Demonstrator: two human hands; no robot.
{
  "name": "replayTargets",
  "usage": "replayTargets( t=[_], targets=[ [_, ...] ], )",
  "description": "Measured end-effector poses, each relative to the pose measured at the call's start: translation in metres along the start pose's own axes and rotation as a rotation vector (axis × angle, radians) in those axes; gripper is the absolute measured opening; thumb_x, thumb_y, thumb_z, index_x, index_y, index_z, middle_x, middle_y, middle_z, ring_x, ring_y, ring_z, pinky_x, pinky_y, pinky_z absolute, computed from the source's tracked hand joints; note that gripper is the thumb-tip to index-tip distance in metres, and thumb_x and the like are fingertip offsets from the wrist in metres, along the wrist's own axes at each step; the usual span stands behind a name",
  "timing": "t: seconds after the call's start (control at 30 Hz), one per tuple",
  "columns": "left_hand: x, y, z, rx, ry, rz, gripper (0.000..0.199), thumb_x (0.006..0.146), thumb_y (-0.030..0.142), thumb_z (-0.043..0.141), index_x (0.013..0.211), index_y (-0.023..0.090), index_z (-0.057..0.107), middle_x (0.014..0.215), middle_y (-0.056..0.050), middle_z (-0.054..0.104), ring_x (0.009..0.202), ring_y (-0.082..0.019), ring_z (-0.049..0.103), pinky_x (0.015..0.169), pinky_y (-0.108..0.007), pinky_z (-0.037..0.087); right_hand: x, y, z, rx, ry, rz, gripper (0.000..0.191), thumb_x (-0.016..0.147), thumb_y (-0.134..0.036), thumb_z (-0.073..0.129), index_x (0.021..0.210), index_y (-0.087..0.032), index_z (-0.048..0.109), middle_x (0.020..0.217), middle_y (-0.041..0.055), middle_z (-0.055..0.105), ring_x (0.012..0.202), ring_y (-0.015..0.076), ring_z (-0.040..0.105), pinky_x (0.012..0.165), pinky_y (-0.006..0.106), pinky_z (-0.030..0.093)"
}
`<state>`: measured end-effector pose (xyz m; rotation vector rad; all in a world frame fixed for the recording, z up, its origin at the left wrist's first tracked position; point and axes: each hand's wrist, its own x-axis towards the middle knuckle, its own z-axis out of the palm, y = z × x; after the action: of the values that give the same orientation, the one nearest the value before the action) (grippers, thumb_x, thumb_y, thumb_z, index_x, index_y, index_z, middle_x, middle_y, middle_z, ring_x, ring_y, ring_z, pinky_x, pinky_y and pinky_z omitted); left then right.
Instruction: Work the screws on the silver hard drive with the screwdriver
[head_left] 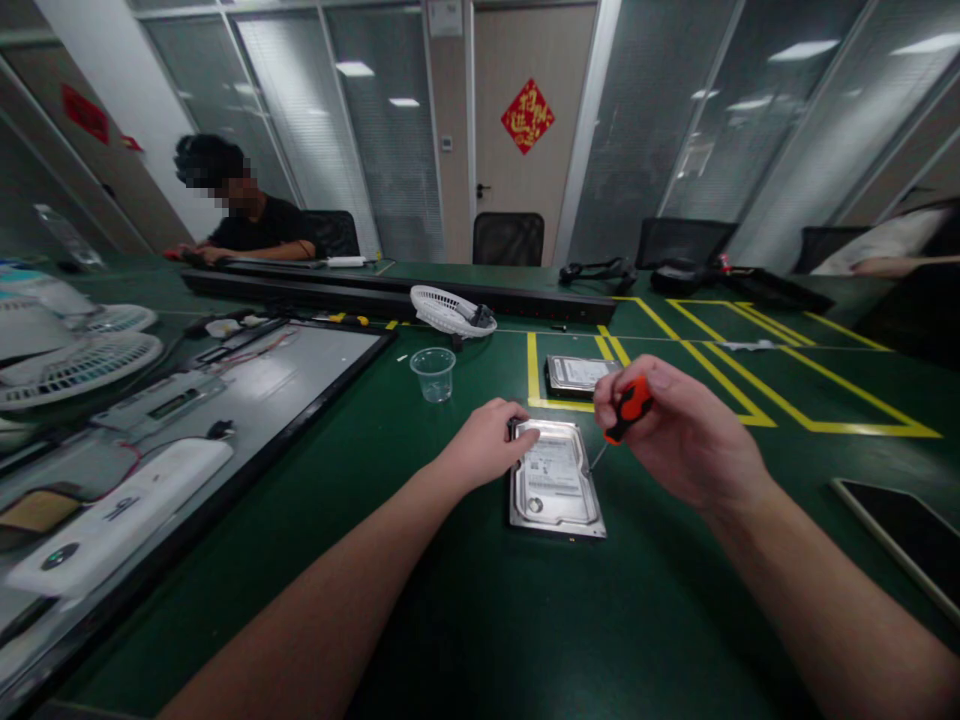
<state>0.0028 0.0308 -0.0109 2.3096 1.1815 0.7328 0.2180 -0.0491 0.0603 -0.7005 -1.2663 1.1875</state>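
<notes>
A silver hard drive (555,480) lies flat on the green table in front of me, its label facing up. My left hand (491,440) grips it at the far left corner, thumb across the top and fingers along the far edge. In my right hand (675,430) is a screwdriver (632,405) with an orange and black handle, fingers wrapped round it. Its thin shaft slants down to the left, and the tip meets the drive's right edge. Just behind, a second hard drive (577,373) rests within yellow tape lines, partly covered by my right hand.
A clear plastic cup (433,376) stands beyond my left hand, near a white fan grille (450,312). To the left lies a large panel (300,370) with electronic parts. A phone-like dark slab (900,530) is at right. A person (259,225) sits across the table (450,620).
</notes>
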Motion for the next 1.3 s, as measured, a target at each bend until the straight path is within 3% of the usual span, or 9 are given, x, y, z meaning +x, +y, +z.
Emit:
replayTargets(
  t=[0.13,0.23,0.33,0.47,0.73,0.93,1.07,1.3],
  targets=[
    [-0.0001,-0.0006,0.0004,0.0,0.002,0.008,0.028,0.094,0.039,0.066,0.11,0.017,0.075,0.1,-0.008,0.067,0.089,-0.022,0.064,0.083,-0.036,0.052,-0.001,0.0,-0.0001,0.043,0.004,0.007,0.012,0.093,-0.034,0.067,0.088,-0.023,0.065,0.092,0.0039,0.07,0.065,0.0149,0.058,0.062,0.031,0.045],
    [0.0002,-0.0013,0.0011,-0.005,0.006,0.014,0.028,0.094,0.039,0.066,0.109,0.017,0.075,0.099,-0.007,0.066,0.087,-0.022,0.064,0.081,-0.036,0.051,-0.0012,0.0002,-0.0004,0.064,-0.006,0.001,0.008,0.093,-0.031,0.066,0.096,-0.024,0.069,0.088,0.0033,0.07,0.059,0.0128,0.053,0.058,0.03,0.042],
    [0.0004,-0.0015,0.0012,-0.014,0.005,0.013,0.028,0.094,0.038,0.066,0.109,0.017,0.074,0.099,-0.007,0.066,0.084,-0.021,0.063,0.08,-0.035,0.051,-0.0002,0.0006,-0.0006,0.051,-0.011,-0.008,0.022,0.095,-0.037,0.064,0.103,-0.022,0.076,0.083,0.0042,0.067,0.062,0.0138,0.051,0.058,0.03,0.04],
    [0.0001,-0.0016,0.0005,-0.022,0.0,0.013,0.028,0.094,0.038,0.066,0.11,0.016,0.074,0.1,-0.007,0.066,0.083,-0.02,0.063,0.08,-0.035,0.051,0.0019,0.0013,-0.0008,0.082,0.001,0.025,0.04,0.101,-0.05,0.053,0.096,-0.02,0.08,0.078,0.0055,0.064,0.062,0.0144,0.05,0.059,0.031,0.042],
    [-0.0003,-0.0026,0.0011,-0.015,0.003,0.019,0.029,0.094,0.039,0.066,0.11,0.016,0.075,0.101,-0.007,0.066,0.083,-0.021,0.063,0.078,-0.035,0.05,-0.0003,0.0019,-0.0024,0.056,-0.03,0.0,0.021,0.096,-0.035,0.062,0.088,-0.019,0.073,0.087,0.0057,0.067,0.074,0.0161,0.059,0.068,0.03,0.045],
    [0.0002,-0.003,0.0022,-0.021,0.008,0.023,0.028,0.094,0.038,0.066,0.109,0.016,0.075,0.099,-0.007,0.066,0.083,-0.02,0.063,0.078,-0.034,0.049,-0.0015,0.0018,-0.0023,0.1,-0.028,0.013,0.01,0.094,-0.03,0.064,0.093,-0.022,0.071,0.09,0.0038,0.071,0.064,0.0138,0.057,0.062,0.029,0.041],
    [-0.0001,-0.0025,0.0019,-0.024,0.006,0.018,0.028,0.094,0.038,0.066,0.11,0.017,0.075,0.101,-0.007,0.066,0.084,-0.02,0.063,0.079,-0.034,0.049,-0.0007,0.002,-0.0018,0.057,-0.04,-0.015,0.023,0.096,-0.031,0.061,0.104,-0.018,0.078,0.08,0.0048,0.067,0.064,0.0141,0.053,0.06,0.029,0.039],
    [-0.0003,-0.0014,0.0011,-0.024,-0.001,0.009,0.028,0.094,0.038,0.067,0.11,0.016,0.075,0.1,-0.007,0.066,0.082,-0.02,0.062,0.078,-0.034,0.049,0.0017,0.0012,-0.002,0.113,0.0,0.024,0.04,0.102,-0.037,0.049,0.086,-0.016,0.078,0.076,0.006,0.062,0.065,0.0139,0.054,0.063,0.029,0.043]
  ],
)
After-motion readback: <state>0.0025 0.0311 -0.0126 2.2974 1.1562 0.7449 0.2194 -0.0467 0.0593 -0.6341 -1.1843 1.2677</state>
